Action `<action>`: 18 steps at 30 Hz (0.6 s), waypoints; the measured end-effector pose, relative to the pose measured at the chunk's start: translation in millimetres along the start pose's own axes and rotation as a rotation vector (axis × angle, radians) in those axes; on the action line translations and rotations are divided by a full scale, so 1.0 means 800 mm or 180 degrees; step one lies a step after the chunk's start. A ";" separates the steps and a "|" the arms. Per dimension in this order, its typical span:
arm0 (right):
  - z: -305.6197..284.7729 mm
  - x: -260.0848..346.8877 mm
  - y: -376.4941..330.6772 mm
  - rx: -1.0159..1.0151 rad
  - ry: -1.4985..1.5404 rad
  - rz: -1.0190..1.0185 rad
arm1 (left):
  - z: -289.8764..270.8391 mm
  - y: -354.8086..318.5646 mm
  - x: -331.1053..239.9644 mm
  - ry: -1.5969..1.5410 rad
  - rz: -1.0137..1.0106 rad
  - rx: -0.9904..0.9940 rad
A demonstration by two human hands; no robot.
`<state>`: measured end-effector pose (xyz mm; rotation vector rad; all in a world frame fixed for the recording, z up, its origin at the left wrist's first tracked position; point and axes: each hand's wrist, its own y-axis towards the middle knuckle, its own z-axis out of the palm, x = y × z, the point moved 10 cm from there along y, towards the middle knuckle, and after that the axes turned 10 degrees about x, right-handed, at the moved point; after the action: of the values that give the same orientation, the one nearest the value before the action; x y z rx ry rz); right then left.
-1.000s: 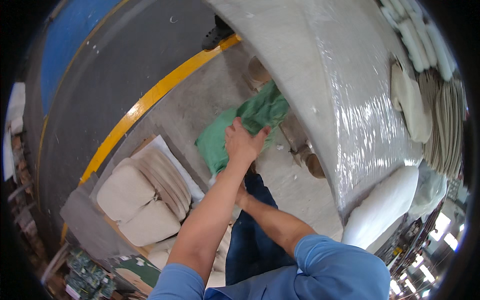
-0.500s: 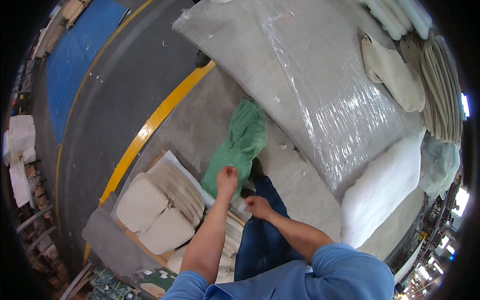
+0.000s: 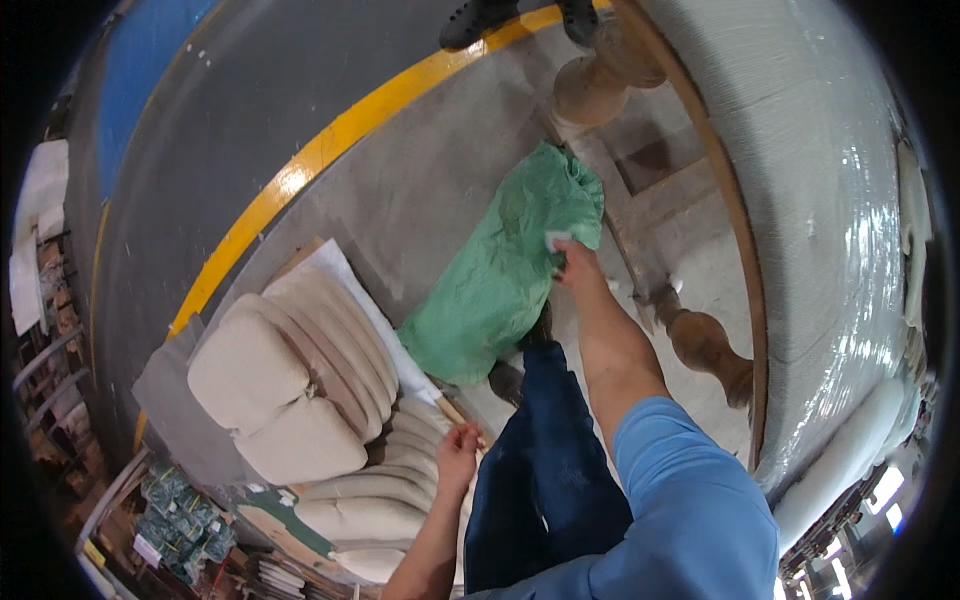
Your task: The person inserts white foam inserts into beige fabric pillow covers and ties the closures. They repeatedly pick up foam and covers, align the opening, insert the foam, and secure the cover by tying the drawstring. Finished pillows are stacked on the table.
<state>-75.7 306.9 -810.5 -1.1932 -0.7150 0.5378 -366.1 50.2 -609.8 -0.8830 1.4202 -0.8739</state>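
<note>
A green woven sack (image 3: 490,275) lies slantwise on the floor by my shoes. My right hand (image 3: 575,264) is stretched over its right side, the fingers closed on a small white scrap (image 3: 557,240) whose material I cannot make out. Beside my left leg is my left hand (image 3: 458,455), its fingers curled in; what they hold, if anything, is hidden. Nearest to it are stacked beige cushions (image 3: 330,350) and the end of a wooden strip (image 3: 450,408).
At the right stands a large table (image 3: 820,200) covered in clear wrap, with turned wooden legs (image 3: 700,340) below. A yellow line (image 3: 350,125) crosses the floor. Dark shoes (image 3: 480,22) of another person show at the top. Bundled dark-green packages (image 3: 180,515) lie lower left.
My right hand has reached forward and up over the sack, while my left has drawn back toward the cushions. The view has shifted, showing the table's legs and another person's shoes.
</note>
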 end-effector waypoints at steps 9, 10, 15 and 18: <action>0.118 -0.111 -0.303 0.0670 -0.3776 -0.2020 | 0.013 0.027 -0.306 0.0882 0.1149 -0.0031; 0.117 -0.126 -0.340 0.0906 -0.3512 -0.1954 | 0.027 0.030 -0.333 0.1218 0.1082 -0.0122; 0.114 -0.212 -0.461 0.1471 -0.4004 -0.1961 | 0.006 0.015 -0.383 0.2365 0.0913 -0.1770; 0.106 -0.244 -0.507 0.1877 -0.3929 -0.1892 | -0.032 0.015 -0.334 0.0832 0.0761 -0.0834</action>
<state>-266.2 104.0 -447.3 0.0556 -1.7206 0.8763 -385.2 296.5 -504.9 -0.7899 1.8575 -0.6470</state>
